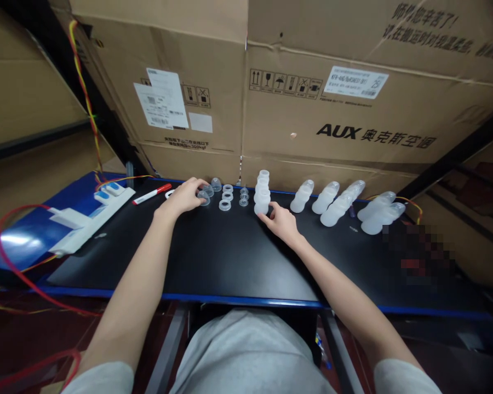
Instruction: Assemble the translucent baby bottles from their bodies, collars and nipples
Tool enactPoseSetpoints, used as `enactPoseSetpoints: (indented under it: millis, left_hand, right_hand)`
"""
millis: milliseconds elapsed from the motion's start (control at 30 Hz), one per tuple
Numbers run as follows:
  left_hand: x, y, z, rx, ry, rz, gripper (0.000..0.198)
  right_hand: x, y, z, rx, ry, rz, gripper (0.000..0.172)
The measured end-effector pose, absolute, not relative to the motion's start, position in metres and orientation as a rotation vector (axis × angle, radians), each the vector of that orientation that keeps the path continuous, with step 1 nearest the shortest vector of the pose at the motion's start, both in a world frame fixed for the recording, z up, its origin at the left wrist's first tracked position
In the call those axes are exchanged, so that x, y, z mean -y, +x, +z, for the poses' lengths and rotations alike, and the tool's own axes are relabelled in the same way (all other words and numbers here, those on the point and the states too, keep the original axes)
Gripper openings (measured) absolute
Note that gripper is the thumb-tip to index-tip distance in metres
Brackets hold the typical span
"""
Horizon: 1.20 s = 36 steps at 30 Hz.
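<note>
My left hand (185,196) reaches to the clear domed caps, its fingers and thumb curved about the nearer caps (205,198) in a row; another clear dome (216,184) stands just behind. Which cap it grips is partly covered by the fingers. My right hand (282,221) has thumb and index finger at the base of the nearest frosted white bottle (262,202), the front one of a close row. Between the hands lie a row of clear rings (225,204) and a row of small clear pieces (244,202).
More frosted bottles with domed caps (332,212) stand to the right. A red-and-white marker (152,194) and a white power strip (92,221) lie left on the black tabletop (230,262). Large cardboard boxes (279,120) wall off the back. A red cable (28,284) loops at left.
</note>
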<state>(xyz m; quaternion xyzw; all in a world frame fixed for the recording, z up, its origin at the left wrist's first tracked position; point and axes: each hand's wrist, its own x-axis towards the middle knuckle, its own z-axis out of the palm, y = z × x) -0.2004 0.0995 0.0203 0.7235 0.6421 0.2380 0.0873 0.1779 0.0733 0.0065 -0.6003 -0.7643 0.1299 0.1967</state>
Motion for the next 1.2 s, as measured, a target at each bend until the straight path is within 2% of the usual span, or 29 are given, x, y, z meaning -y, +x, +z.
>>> enactPoseSetpoints:
  millis: [200,367,533,633,733,900,1000,1067,1167,1200]
  left_hand:
    - [-0.097,-0.198,0.022,-1.9,2.158,0.725,0.052]
    - [-0.094,-0.197,0.026,-1.949,2.226,0.672,0.054]
    - [-0.089,-0.19,0.035,-1.958,2.349,0.735,0.052]
    - [-0.083,-0.18,0.042,-1.92,2.424,0.896,0.045]
    - [-0.079,-0.167,0.047,-1.886,2.476,1.069,0.038]
    - [-0.071,-0.131,0.046,-1.856,2.458,1.277,0.028]
    - [-0.053,-0.088,0.039,-1.735,2.442,1.235,0.023]
    - [-0.035,-0.053,0.032,-1.522,2.424,1.173,0.029]
    - [-0.009,-0.005,0.02,-1.373,2.229,1.135,0.075]
    - [-0.004,0.006,0.017,-1.385,2.108,1.115,0.082]
  right_hand:
    - [-0.075,0.175,0.005,2.15,-1.663,0.354,0.051]
    - [-0.077,0.184,0.005,2.103,-1.567,0.372,0.061]
    - [-0.09,0.215,0.019,1.779,-1.387,-0.132,0.047]
    - [-0.105,0.238,0.025,1.661,-1.399,-0.337,0.06]
    - [-0.117,0.252,0.025,1.683,-1.416,-0.325,0.075]
    - [-0.112,0.255,0.032,1.726,-1.444,-0.083,0.058]
    - [-0.093,0.25,0.043,1.78,-1.367,-0.033,0.042]
    - [-0.076,0.243,0.047,1.875,-1.198,0.057,0.028]
    - [-0.051,0.227,0.05,1.873,-1.034,0.246,0.029]
    - [-0.044,0.221,0.05,1.842,-1.026,0.295,0.03]
